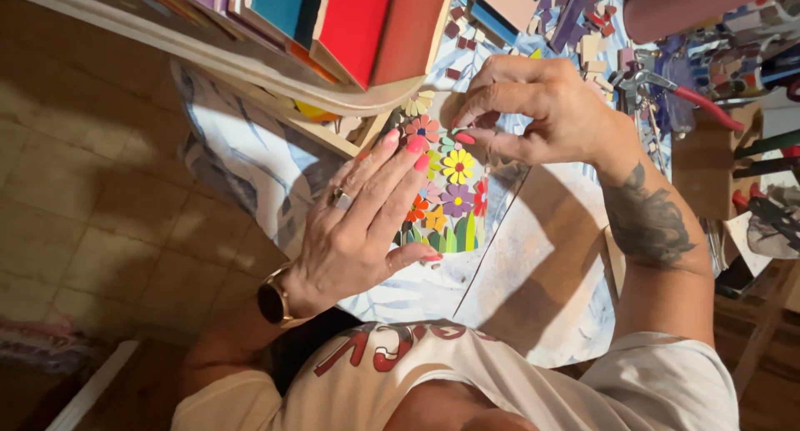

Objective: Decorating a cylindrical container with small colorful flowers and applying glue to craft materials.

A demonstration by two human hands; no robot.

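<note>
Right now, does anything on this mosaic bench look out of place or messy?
Loose tile offcuts lie scattered behind the right hand, beside red-handled nippers. The flower mosaic under the left hand looks neat, with no visible damage.

At frame centre, the left hand (pixel 354 223) is lying flat, fingers spread, on a flower mosaic (pixel 450 194). The right hand (pixel 533 106) is pinching over its upper edge. Red-handled nippers (pixel 675 89) are lying upper right, beside loose tile pieces (pixel 575 19).

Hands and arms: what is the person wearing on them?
The left hand has bright pink nails, a silver ring and a dark round watch on a gold band. The right hand has pink nails too, and a dark flower-like tattoo marks that forearm. Sleeves are short and pale.
</note>
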